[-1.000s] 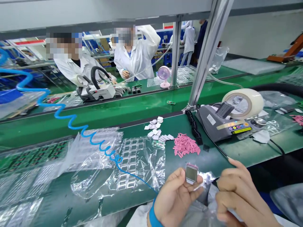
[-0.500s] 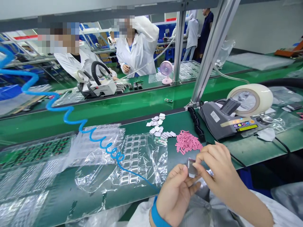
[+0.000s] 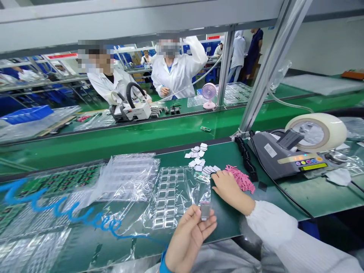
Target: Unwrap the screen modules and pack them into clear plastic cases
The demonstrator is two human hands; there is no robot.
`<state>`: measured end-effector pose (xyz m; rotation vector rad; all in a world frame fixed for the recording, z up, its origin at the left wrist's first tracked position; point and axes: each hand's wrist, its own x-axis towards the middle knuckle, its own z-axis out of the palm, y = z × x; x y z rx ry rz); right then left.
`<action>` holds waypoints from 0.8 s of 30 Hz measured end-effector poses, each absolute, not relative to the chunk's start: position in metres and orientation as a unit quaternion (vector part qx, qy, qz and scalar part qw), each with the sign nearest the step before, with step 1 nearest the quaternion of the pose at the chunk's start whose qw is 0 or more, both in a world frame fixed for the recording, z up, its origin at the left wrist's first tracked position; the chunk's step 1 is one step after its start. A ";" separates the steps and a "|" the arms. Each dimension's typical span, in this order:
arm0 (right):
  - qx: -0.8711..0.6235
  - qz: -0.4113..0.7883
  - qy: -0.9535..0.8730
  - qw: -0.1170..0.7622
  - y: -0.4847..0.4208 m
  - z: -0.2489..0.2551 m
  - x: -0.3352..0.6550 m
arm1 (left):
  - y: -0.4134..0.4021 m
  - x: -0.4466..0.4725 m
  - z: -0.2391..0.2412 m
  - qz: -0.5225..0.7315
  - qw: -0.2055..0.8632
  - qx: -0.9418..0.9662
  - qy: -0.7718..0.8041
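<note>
Head view: clear tray of small square parts

Green workbench – green conveyor belt behind; slanted metal post, pale wall right.

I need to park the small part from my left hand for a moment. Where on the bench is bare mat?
Bare green mat lies between the pink strips and the tape dispenser, crossed by a black cable. Left of the right hand it is crowded: clear trays, plastic film, white pads.
</note>
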<state>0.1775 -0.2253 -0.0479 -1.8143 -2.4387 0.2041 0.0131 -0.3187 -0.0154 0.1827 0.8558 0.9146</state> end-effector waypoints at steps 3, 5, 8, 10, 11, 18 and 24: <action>-0.612 0.049 -0.789 0.016 -0.217 -0.052 0.159 | -0.316 0.004 -0.014 0.447 0.790 0.064 0.415; -0.616 0.049 -0.786 0.006 -0.214 -0.054 0.151 | -0.316 0.002 -0.012 0.458 0.782 0.071 0.417; -0.618 0.057 -0.784 0.000 -0.208 -0.058 0.144 | -0.317 0.004 -0.008 0.471 0.770 0.095 0.420; -0.619 0.069 -0.782 -0.003 -0.205 -0.061 0.143 | -0.317 0.007 -0.004 0.479 0.752 0.124 0.435; -0.618 0.076 -0.783 -0.002 -0.205 -0.063 0.143 | -0.317 0.008 -0.002 0.485 0.739 0.145 0.445; -0.590 0.121 -0.798 0.041 -0.225 -0.065 0.182 | -0.316 0.015 0.002 0.519 0.607 0.361 0.482; -0.609 0.100 -0.763 0.191 -0.268 -0.017 0.252 | -0.321 0.024 -0.003 0.531 0.559 0.434 0.466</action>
